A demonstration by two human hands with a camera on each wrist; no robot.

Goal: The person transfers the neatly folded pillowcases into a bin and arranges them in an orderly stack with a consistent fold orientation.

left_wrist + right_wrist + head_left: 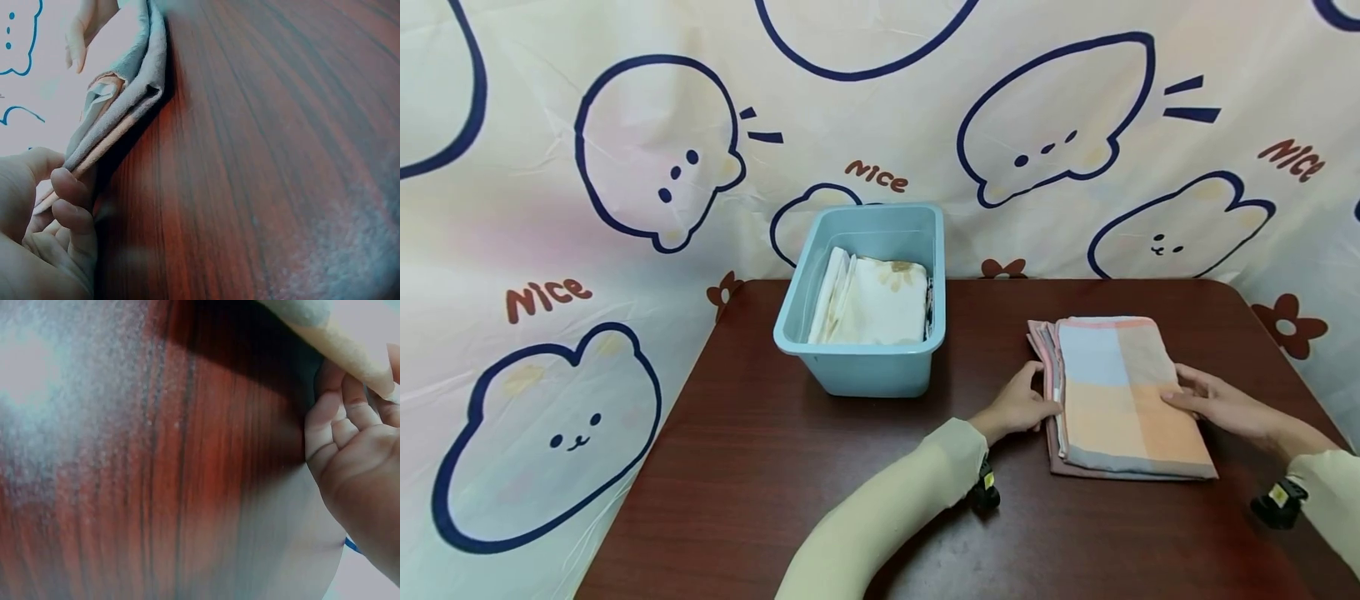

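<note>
A folded cloth (pixel 1131 392) with pale blue, peach and grey checks lies at the right of the table. My left hand (pixel 1021 402) pinches its left edge between thumb and fingers; in the left wrist view the fingers (pixel 70 215) curl under the stacked layers. On the opposite side my right hand (pixel 1225 404) grips the right edge, thumb on top and fingers beneath. In the right wrist view that hand (pixel 369 450) has its fingers curled below the cloth's edge (pixel 350 350).
Left of the cloth, a light blue plastic basin (pixel 868 367) stands near the table's back edge. Folded white fabric (pixel 887 300) with a floral print lies inside it. A printed curtain (pixel 820 108) hangs behind the dark wooden table (pixel 737 467).
</note>
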